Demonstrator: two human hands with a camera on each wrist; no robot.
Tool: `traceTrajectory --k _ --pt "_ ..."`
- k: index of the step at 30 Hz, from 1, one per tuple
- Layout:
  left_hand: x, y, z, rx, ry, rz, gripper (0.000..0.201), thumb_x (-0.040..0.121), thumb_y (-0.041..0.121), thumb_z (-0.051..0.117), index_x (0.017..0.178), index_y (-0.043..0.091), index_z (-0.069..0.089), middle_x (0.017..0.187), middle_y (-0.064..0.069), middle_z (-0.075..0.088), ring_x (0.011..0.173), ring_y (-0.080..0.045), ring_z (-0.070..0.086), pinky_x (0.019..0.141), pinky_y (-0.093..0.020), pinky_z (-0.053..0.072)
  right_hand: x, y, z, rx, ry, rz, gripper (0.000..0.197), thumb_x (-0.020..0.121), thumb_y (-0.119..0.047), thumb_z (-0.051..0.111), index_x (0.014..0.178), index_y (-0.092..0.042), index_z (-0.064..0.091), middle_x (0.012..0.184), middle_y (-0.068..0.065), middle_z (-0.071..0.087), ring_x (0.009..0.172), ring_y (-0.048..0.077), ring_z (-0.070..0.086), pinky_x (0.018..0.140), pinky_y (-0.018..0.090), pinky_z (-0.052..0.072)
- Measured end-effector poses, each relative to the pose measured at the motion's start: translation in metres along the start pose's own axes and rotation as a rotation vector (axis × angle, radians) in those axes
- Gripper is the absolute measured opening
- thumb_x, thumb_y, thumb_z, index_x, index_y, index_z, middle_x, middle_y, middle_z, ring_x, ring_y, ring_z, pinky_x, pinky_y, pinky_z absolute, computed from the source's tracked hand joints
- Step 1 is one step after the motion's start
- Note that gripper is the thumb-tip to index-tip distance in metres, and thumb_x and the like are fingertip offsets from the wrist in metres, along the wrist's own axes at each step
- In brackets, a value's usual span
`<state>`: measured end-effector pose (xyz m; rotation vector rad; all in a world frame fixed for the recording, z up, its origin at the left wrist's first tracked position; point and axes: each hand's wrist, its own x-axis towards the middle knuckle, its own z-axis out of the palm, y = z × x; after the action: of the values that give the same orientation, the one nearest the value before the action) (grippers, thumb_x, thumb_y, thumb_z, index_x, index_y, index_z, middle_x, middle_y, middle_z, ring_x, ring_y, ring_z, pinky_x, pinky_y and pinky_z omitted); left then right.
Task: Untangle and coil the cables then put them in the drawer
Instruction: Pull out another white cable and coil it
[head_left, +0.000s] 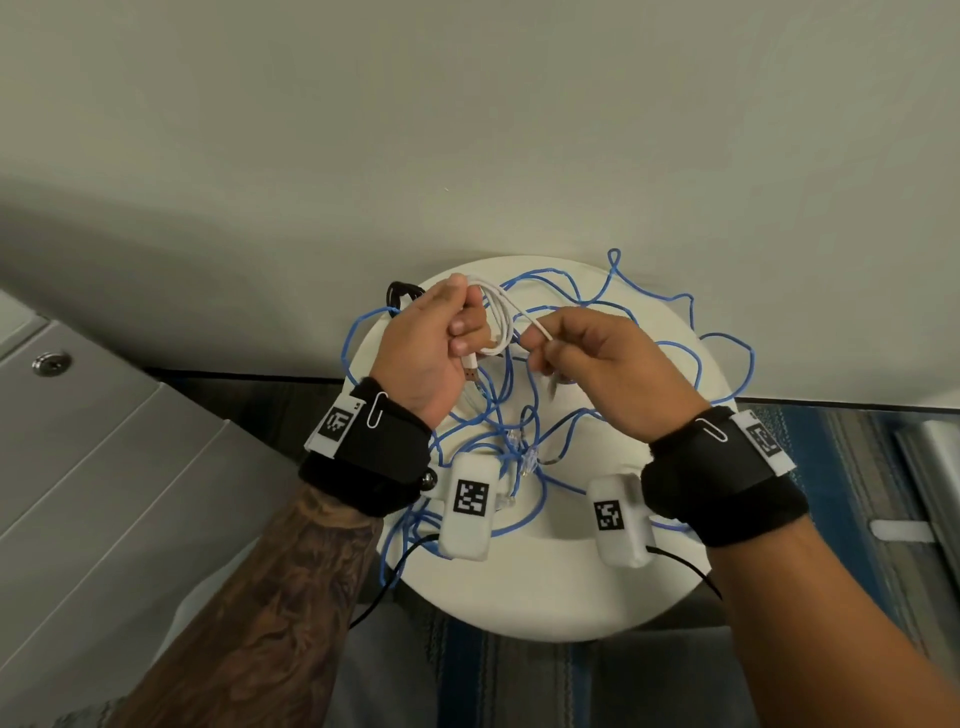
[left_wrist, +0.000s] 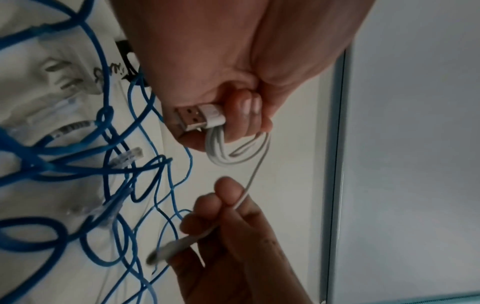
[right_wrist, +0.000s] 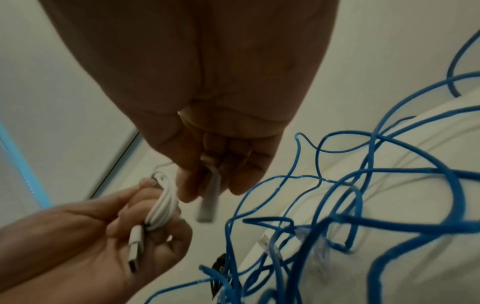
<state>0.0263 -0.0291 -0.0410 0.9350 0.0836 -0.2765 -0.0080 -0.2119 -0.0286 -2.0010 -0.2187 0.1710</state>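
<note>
My left hand (head_left: 441, 327) grips a small coil of white USB cable (head_left: 496, 322) above the round white table (head_left: 545, 597). The cable's USB plug (left_wrist: 193, 118) sticks out below the curled fingers (left_wrist: 241, 115). My right hand (head_left: 566, 338) pinches the cable's free end, and the small end connector (right_wrist: 207, 207) hangs below its fingertips. In the right wrist view the white coil (right_wrist: 162, 205) sits in the left hand (right_wrist: 103, 236). Tangled blue network cables (head_left: 649, 364) lie spread over the tabletop under both hands, with clear plugs (head_left: 527, 460) near the middle.
A grey metal cabinet with a round lock (head_left: 49, 362) stands to the left of the table. A black cable loop (head_left: 400, 293) lies at the table's far left edge. The wall rises just behind the table. Striped blue carpet (head_left: 831, 467) covers the floor.
</note>
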Motion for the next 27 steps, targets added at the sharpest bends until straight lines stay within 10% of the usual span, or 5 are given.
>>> traceTrajectory --k 3,8,17,24,27 --pt "0.000 0.000 -0.002 0.026 -0.026 -0.022 0.034 0.105 0.021 0.036 0.078 0.010 0.053 0.057 0.005 0.033 0.050 -0.007 0.026 0.051 -0.016 0.030 0.002 0.005 -0.004 -0.061 0.123 -0.040 0.016 0.098 -0.018 0.062 0.100 -0.030 0.072 0.096 -0.012 0.070 0.084 0.009 0.067 0.076 0.018 0.052" --pt "-0.001 -0.006 0.002 0.047 -0.104 -0.155 0.033 0.105 0.022 0.033 0.080 0.010 0.051 0.057 0.005 0.032 0.048 -0.006 0.025 0.059 -0.020 0.019 0.008 0.007 0.001 0.306 0.369 0.082 0.018 0.096 -0.010 0.064 0.110 -0.013 0.075 0.093 0.004 0.075 0.085 0.016 0.073 0.071 0.027 0.060" --pt "-0.006 -0.014 0.006 -0.134 -0.235 -0.317 0.029 0.101 0.029 0.037 0.082 0.013 0.051 0.057 0.007 0.032 0.047 -0.004 0.027 0.074 -0.029 0.007 0.008 0.006 0.020 0.599 0.376 0.179 0.019 0.095 -0.005 0.063 0.111 -0.005 0.073 0.100 0.017 0.075 0.084 0.025 0.072 0.073 0.032 0.060" --pt "-0.002 -0.010 0.006 -0.019 -0.119 -0.147 0.033 0.105 0.027 0.035 0.080 0.013 0.052 0.055 0.006 0.031 0.046 -0.006 0.027 0.060 -0.023 0.034 0.004 0.002 0.020 0.506 0.398 0.128 0.019 0.094 -0.005 0.065 0.111 -0.006 0.073 0.080 0.007 0.072 0.067 0.013 0.069 0.074 0.032 0.062" --pt "-0.003 -0.006 0.003 -0.106 -0.220 -0.271 0.030 0.101 0.031 0.039 0.080 0.014 0.052 0.054 0.008 0.030 0.044 -0.004 0.027 0.080 -0.029 0.043 0.004 0.001 0.020 0.513 0.345 0.138 0.022 0.094 -0.008 0.066 0.116 -0.010 0.071 0.076 0.008 0.072 0.066 0.013 0.069 0.067 0.028 0.059"
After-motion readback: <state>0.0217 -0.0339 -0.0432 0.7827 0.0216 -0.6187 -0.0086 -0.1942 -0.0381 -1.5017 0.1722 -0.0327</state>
